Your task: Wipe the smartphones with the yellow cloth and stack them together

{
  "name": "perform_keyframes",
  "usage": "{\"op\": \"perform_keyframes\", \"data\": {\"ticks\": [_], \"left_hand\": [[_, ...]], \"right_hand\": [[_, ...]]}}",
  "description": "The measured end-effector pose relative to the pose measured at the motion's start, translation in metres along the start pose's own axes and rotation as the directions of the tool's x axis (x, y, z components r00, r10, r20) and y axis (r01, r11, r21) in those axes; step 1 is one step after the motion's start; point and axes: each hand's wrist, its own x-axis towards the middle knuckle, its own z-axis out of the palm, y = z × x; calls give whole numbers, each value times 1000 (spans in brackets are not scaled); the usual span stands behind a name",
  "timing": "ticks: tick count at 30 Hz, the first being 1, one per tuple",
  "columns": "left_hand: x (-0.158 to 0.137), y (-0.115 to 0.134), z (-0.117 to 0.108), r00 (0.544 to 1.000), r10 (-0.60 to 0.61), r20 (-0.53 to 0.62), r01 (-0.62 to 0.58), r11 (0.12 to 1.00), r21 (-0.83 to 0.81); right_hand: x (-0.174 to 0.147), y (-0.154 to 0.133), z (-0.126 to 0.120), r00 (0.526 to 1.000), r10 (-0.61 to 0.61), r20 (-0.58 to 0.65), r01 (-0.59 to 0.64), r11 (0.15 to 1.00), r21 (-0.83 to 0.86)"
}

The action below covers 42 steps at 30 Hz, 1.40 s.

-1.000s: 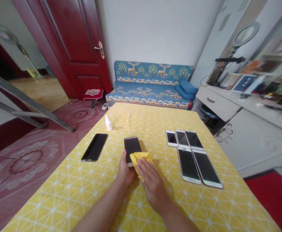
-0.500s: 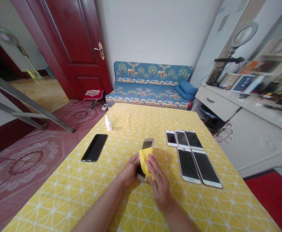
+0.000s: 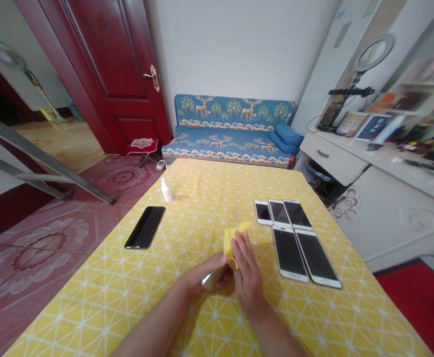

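Head view: the left hand [image 3: 202, 275] grips a phone [image 3: 211, 280] at its lower end, lifted just above the yellow tablecloth [image 3: 128, 297], while the right hand [image 3: 247, 275] presses a yellow cloth [image 3: 234, 237] against the phone's upper part (most of the handset is hidden behind cloth and fingers). A black phone [image 3: 145, 227] and a small white bottle [image 3: 166, 190] lie to the left, well apart; five phones [image 3: 295, 238] lie in a group to the right.
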Motion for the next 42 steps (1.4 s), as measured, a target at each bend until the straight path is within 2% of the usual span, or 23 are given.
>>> {"op": "perform_keyframes", "data": {"ticks": [3,6,9,14,18,22,25,27,29,32,35,37,39,42], "left_hand": [[-2,2,3,997,19,79,-20,1000,18],[-3,0,5,998,-34,51,37,997,-67],[-4,-2,6,997,-80,-8,78,981,-176],[-8,7,7,994,-80,79,103,932,-348],[-8,13,6,995,-44,94,83,882,-463],[-3,16,-1,999,7,47,20,837,-548],[1,19,-9,996,80,-49,-94,817,-569],[1,21,-13,986,146,-77,-164,815,-555],[0,22,-14,979,197,-53,-193,812,-550],[-4,23,-13,985,175,6,-137,791,-596],[-5,22,-11,995,97,38,-50,763,-644],[-5,22,-10,995,92,29,-51,757,-651],[-5,23,-10,992,124,-15,-106,768,-632],[-6,27,-9,963,224,-151,-270,765,-585]], "right_hand": [[2,5,0,992,96,-77,-95,995,5],[4,8,-2,979,168,-116,-166,986,25],[4,10,-3,977,185,-102,-186,983,4],[3,14,-1,966,227,-124,-231,973,-22],[2,19,1,966,242,-93,-243,970,-5],[-1,17,3,989,141,38,-140,989,-45],[-4,8,6,988,36,152,-28,998,-54],[-4,0,8,976,-26,216,38,998,-54],[-3,-8,9,955,-91,283,112,992,-60],[-1,-17,13,911,-200,360,241,968,-72],[0,-20,19,885,-265,384,324,941,-99],[-1,-20,22,887,-262,380,327,938,-115],[-1,-19,21,895,-250,369,310,944,-113],[0,-21,12,910,-242,337,283,956,-80]]}}
